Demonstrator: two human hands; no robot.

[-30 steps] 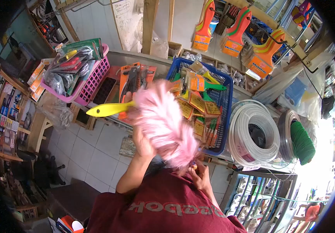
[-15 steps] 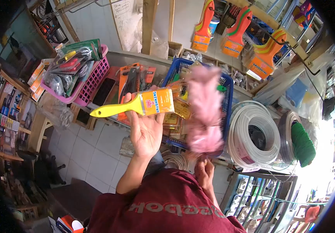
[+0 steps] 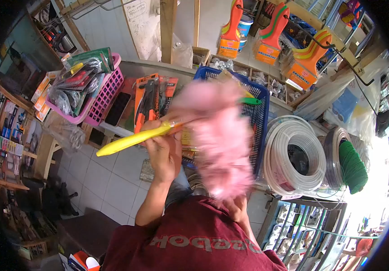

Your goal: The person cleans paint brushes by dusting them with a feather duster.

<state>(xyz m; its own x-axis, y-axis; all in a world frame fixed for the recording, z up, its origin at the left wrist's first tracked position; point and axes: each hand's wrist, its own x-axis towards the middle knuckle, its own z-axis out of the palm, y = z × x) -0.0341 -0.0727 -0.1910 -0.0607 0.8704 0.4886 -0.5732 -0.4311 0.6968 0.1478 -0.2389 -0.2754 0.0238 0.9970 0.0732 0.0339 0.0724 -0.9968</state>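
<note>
Head view: left hand (image 3: 163, 156) grips the yellow-handled paintbrush (image 3: 133, 141) near its ferrule, fingers closed around it, handle end sticking out to the left. Right hand (image 3: 236, 207) sits at the lower end of the pink fluffy duster (image 3: 223, 140), curled; looks closed on the duster, but its handle is hidden. Duster is motion-blurred and overlaps the brush's bristle end; contact: can't tell. Brush is held up in front of the counter, left of the duster.

Behind the duster: blue plastic basket (image 3: 261, 135), contents mostly covered, one green brush handle (image 3: 251, 100) visible. Left of that, orange-packaged tools (image 3: 147, 101), black phone-like slab (image 3: 118, 108), pink basket (image 3: 106, 90) of packaged goods. White hose coil (image 3: 275, 158) just right of the blue basket.
</note>
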